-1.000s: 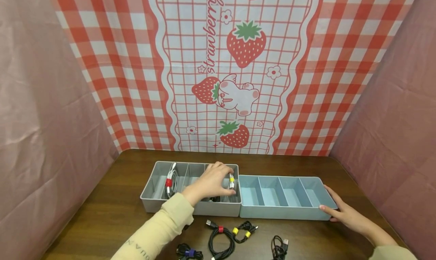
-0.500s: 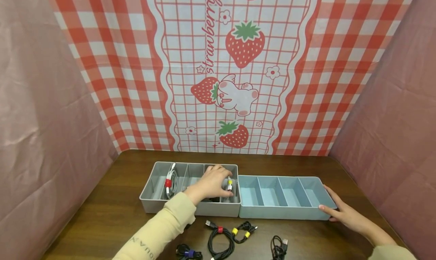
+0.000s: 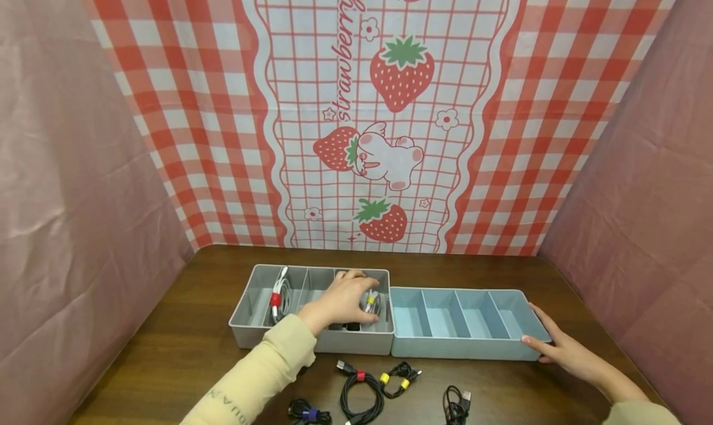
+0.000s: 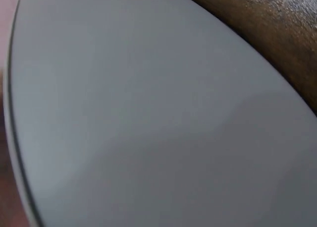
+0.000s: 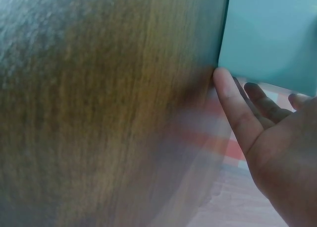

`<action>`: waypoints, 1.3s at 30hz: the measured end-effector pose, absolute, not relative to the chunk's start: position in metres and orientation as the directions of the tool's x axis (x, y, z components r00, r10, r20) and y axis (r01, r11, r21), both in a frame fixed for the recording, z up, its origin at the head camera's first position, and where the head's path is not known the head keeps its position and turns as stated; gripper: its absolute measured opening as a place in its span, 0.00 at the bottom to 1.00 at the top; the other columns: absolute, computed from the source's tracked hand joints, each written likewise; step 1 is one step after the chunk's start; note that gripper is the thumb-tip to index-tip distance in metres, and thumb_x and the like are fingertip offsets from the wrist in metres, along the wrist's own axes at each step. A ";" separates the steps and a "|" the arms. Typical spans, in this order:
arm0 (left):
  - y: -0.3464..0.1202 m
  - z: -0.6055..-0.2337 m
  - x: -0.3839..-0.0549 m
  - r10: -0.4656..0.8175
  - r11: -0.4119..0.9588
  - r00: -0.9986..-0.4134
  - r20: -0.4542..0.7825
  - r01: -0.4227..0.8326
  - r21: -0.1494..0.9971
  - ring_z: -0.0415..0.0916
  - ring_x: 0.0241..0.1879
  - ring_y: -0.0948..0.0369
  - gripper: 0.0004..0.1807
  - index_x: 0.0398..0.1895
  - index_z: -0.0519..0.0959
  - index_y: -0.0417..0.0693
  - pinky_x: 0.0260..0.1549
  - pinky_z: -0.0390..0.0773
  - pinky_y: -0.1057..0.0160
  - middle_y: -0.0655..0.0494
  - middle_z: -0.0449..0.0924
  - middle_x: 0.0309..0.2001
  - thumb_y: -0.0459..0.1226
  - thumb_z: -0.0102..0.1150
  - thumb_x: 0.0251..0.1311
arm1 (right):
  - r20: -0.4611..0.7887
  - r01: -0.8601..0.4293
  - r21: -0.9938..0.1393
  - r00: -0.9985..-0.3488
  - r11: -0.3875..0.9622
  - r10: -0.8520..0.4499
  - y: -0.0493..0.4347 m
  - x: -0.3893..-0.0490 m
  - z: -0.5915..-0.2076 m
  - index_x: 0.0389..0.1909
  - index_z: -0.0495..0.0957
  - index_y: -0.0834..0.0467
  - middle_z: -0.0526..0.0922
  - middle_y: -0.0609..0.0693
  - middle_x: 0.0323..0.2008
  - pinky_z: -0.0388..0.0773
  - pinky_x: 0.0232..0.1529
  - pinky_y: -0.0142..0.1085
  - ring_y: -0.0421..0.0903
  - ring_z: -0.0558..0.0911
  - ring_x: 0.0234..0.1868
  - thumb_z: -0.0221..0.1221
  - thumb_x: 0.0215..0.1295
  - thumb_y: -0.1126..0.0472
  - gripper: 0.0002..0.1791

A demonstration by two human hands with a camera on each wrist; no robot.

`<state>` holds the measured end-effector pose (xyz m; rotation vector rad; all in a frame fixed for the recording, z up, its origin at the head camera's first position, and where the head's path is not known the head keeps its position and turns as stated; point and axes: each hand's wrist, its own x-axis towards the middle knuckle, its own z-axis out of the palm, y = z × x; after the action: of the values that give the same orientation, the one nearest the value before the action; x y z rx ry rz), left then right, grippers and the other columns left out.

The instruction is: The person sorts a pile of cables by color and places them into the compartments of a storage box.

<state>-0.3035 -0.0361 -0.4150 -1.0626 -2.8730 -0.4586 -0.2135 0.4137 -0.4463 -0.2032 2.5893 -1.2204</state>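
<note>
My left hand [image 3: 345, 298] is over the rightmost compartment of the grey divided box [image 3: 278, 337], thumb and fingers apart. Between and below them, a coiled cable with a yellow tie [image 3: 371, 301] lies in that compartment. A white cable with a red tie [image 3: 276, 298] leans in the box's left part. With thumb at the front corner and fingers along the end wall, my right hand [image 3: 565, 347] grips the right end of the light blue divided box [image 3: 462, 347]. The left wrist view shows mostly the grey box's wall [image 4: 148, 88]; the left hand's work is hidden there.
In front of the boxes lie a black cable with a red tie [image 3: 361, 399], a black cable with yellow ties [image 3: 400, 378], a black cable with a purple tie [image 3: 309, 414] and another black cable [image 3: 457, 406]. A checked strawberry cloth [image 3: 401, 165] hangs behind the wooden table [image 3: 167, 326].
My left hand has lowered slightly and shifted left. The yellow-tied cable has gone from standing upright at the fingertips to lying lower in the compartment. My right hand has stayed put.
</note>
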 end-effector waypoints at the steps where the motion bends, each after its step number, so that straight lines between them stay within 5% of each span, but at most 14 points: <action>1: -0.037 -0.414 -0.303 0.630 0.719 -0.763 0.143 0.643 0.266 0.58 0.66 0.55 0.38 0.63 0.70 0.54 0.64 0.54 0.49 0.61 0.72 0.61 0.55 0.67 0.49 | -0.186 -0.010 -0.773 -0.952 0.634 -0.242 0.414 -0.213 -0.446 0.72 0.23 0.58 0.33 0.78 0.66 0.79 0.39 0.44 0.71 0.65 0.57 0.49 0.72 0.56 0.46; 39: -0.074 -0.360 -0.272 0.624 0.702 -0.719 0.307 0.688 0.183 0.62 0.62 0.56 0.40 0.63 0.69 0.56 0.58 0.60 0.48 0.58 0.70 0.60 0.60 0.65 0.47 | -0.187 -0.005 -0.773 -0.954 0.635 -0.235 0.416 -0.214 -0.449 0.72 0.24 0.58 0.34 0.78 0.66 0.79 0.39 0.44 0.71 0.66 0.56 0.49 0.71 0.57 0.46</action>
<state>-0.2719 -0.0735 -0.3605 -1.0520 -2.6894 -0.4217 -0.2142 0.4159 -0.4486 -0.1944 2.5880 -1.2220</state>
